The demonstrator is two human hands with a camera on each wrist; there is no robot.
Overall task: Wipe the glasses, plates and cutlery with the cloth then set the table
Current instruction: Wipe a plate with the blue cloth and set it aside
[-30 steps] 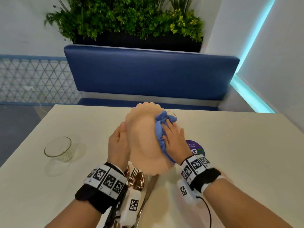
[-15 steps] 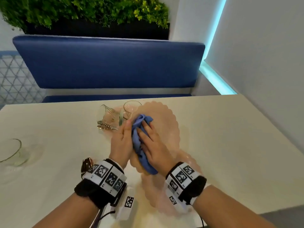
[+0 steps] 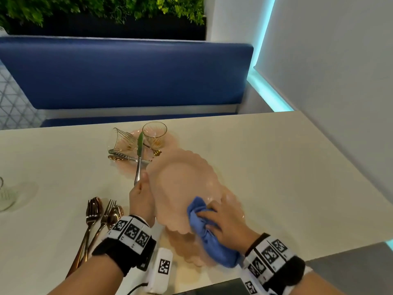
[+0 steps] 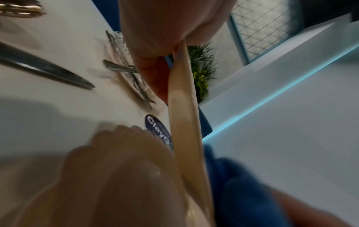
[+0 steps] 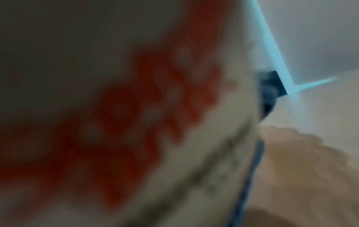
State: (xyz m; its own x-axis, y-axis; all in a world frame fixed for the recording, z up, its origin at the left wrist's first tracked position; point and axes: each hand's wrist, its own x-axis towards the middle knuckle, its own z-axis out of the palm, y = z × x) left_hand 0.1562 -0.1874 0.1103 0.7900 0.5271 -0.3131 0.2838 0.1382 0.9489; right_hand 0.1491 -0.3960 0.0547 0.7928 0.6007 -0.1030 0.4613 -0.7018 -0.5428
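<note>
My left hand (image 3: pixel 141 193) grips the left rim of a pink scalloped plate (image 3: pixel 180 184) and holds it tilted above the table. In the left wrist view this plate (image 4: pixel 182 122) shows edge-on under my thumb. My right hand (image 3: pixel 221 222) holds a bunched blue cloth (image 3: pixel 204 228) pressed against the plate's lower right rim. A second pink plate (image 3: pixel 182 248) lies flat beneath. Forks and a spoon (image 3: pixel 100 216) lie left of my left wrist. The right wrist view is blurred, filled mostly by my palm.
At the far middle a third pink plate (image 3: pixel 172 139) carries an upright glass (image 3: pixel 154 133), a tipped glass (image 3: pixel 123 139) and cutlery, with a knife (image 3: pixel 139 158) across its rim. Another glass (image 3: pixel 4 196) stands far left. A white tagged box (image 3: pixel 161 267) lies by the near edge.
The cloth and my right hand slid from the plate's upper left down to its lower right rim. The plate now tilts flatter. The head view swung right and down.
</note>
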